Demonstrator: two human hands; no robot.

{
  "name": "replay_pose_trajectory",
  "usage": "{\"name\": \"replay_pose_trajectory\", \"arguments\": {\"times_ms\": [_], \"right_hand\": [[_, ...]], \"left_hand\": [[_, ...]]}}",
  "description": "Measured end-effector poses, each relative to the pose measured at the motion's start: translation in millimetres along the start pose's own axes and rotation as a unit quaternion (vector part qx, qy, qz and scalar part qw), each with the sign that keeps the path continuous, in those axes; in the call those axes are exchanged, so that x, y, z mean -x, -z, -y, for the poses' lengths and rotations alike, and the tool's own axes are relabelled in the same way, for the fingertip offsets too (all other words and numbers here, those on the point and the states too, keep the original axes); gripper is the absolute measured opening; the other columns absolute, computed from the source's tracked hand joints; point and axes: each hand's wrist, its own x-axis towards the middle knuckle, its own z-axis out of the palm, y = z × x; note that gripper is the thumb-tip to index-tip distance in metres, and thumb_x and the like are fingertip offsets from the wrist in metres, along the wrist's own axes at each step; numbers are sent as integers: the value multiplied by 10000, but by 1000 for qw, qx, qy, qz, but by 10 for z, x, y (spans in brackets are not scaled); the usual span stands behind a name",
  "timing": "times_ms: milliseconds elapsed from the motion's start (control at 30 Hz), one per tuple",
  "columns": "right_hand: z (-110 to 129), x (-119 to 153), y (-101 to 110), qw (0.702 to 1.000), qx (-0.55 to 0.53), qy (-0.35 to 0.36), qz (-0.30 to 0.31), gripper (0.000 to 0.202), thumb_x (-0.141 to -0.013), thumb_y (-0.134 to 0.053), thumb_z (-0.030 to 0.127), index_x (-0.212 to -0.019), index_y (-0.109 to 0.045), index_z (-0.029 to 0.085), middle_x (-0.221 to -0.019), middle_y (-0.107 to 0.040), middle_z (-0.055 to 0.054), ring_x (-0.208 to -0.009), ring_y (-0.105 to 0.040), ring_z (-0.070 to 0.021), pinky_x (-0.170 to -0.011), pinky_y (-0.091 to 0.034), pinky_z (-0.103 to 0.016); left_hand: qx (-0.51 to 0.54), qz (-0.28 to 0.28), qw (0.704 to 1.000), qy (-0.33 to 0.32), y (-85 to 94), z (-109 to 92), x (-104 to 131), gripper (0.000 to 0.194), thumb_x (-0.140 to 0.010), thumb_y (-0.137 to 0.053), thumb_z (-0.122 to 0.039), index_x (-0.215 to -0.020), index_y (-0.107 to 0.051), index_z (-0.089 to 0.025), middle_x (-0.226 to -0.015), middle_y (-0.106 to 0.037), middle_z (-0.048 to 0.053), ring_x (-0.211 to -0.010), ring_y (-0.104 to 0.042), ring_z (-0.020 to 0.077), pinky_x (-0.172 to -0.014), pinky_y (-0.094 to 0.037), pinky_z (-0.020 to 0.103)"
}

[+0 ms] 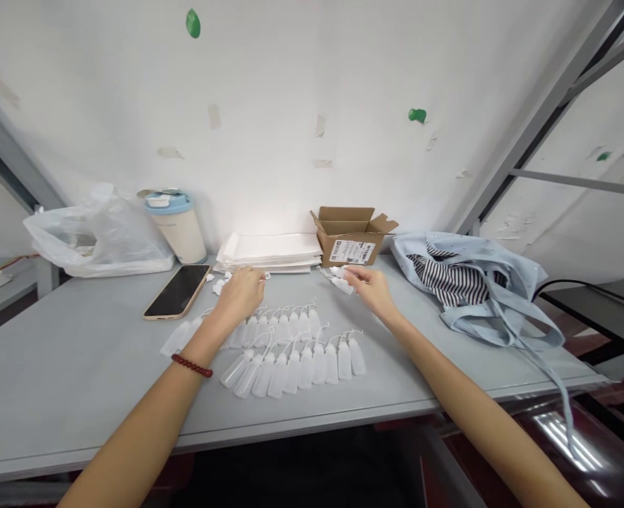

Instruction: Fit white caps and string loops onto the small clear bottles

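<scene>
My left hand [242, 293] is over small white caps [219, 286] behind the bottle rows, its fingers bent together; whatever they may grip is too small to name. My right hand [370, 288] has its thumb and fingers closed on a small white translucent bottle [339, 271], in front of the cardboard box. Another such bottle [342, 285] lies just under those fingertips. Several translucent bottles with looped strings lie side by side in a front row [291, 372] and a back row [283, 329]. My left forearm covers part of the back row.
An open cardboard box [350, 243] and stacked white sheets [272, 250] stand at the wall. Leftward are a phone [178, 292], a lidded cup [179, 229] and a plastic bag [100, 236]. A light blue cloth bag [513, 268] lies at the table's right.
</scene>
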Motion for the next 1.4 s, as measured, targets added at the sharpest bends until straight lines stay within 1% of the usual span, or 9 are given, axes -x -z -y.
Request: {"name": "replay_pose_trajectory", "arguments": {"times_ms": [100,267,433,633,967,1033,1133,1267,1400], "right_hand": [[-113,-37,-15,997,64,37,-16,222,-697,-649,333,-836,-729,179,-744,-674,-32,-770,-600,-231,-759,-448,-374],[-292,-101,-43,984,154,89,-6,189,-716,-626,220,-878,-721,202,-893,-709,-59,-873,-603,-256,-826,-441,-399],[-364,-118,-65,959,246,138,23,221,-761,-583,149,-946,-696,189,-1018,-703,-90,-1011,-565,-277,-900,-412,-422],[-313,-78,-88,951,267,145,61,227,-742,-617,123,-954,-679,174,-1025,-674,-105,-1016,-556,-273,-875,-418,-404],[-153,-7,-101,960,239,106,96,130,-721,-630,174,-849,-651,160,-878,-632,-62,-768,-556,-175,-695,-423,-293],[-63,19,-62,956,245,104,123,64,-727,-593,163,-779,-630,153,-805,-627,-50,-719,-539,-158,-654,-408,-269],[123,87,39,940,262,68,208,82,-697,-514,116,-658,-573,157,-641,-591,-10,-589,-500,-124,-541,-354,-235],[388,207,177,872,269,-14,408,181,-671,-473,167,-492,-503,160,-463,-507,11,-440,-395,-93,-430,-261,-230],[547,286,247,805,281,-69,518,232,-683,-471,209,-465,-530,153,-416,-510,5,-395,-416,-94,-446,-330,-232]], "left_hand": [[-32,31,999,6,-29,97,-15,262,-837,-433,-181,-942,-670,-139,-1002,-670,153,-1054,-560,311,-830,-462,378],[-44,77,996,-14,-118,201,-49,267,-810,-462,-211,-958,-678,-161,-946,-686,127,-975,-608,285,-817,-462,352],[-37,91,995,-26,-171,232,-71,298,-781,-475,-165,-1000,-676,-136,-972,-697,145,-944,-638,277,-800,-464,331],[-25,105,994,-26,-140,186,-58,307,-781,-454,-130,-971,-694,-135,-943,-708,149,-919,-650,279,-774,-462,333],[-15,141,990,-12,-75,93,-23,310,-820,-468,-218,-1040,-677,-154,-910,-705,120,-890,-644,270,-683,-455,307],[-17,150,988,-18,-78,85,-26,303,-812,-476,-199,-1029,-682,-153,-892,-708,114,-864,-648,260,-687,-451,305],[-22,159,987,-26,-78,71,-26,284,-804,-479,-177,-991,-691,-150,-881,-709,115,-855,-648,262,-691,-444,310],[-31,166,985,-28,-60,38,-13,241,-814,-466,-174,-890,-692,-139,-845,-705,130,-854,-644,275,-667,-431,314],[-35,170,984,-30,-34,3,1,216,-820,-466,-188,-772,-672,-141,-766,-690,125,-798,-641,272,-646,-419,317]]}}
